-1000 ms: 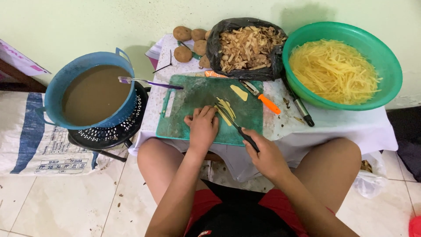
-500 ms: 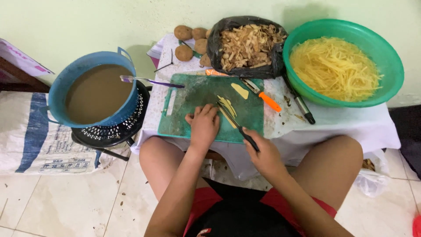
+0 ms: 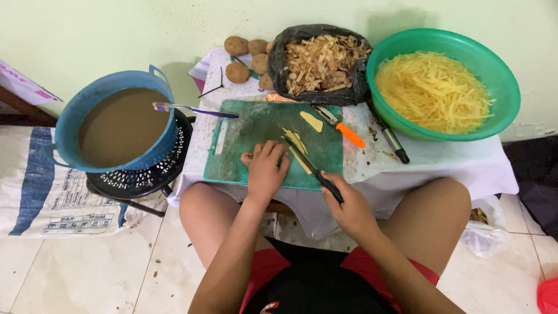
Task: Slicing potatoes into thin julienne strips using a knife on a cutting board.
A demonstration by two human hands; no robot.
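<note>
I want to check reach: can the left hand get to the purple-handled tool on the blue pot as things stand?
Probably yes. The left hand rests on the board, and the tool lies just beyond the board's far left corner, on the pot rim. Nothing stands between them.

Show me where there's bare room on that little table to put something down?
Bare patches: the cutting board's left half, and the cloth below the green bowl. It is crowded around the peel bag, potatoes and peelers.
</note>
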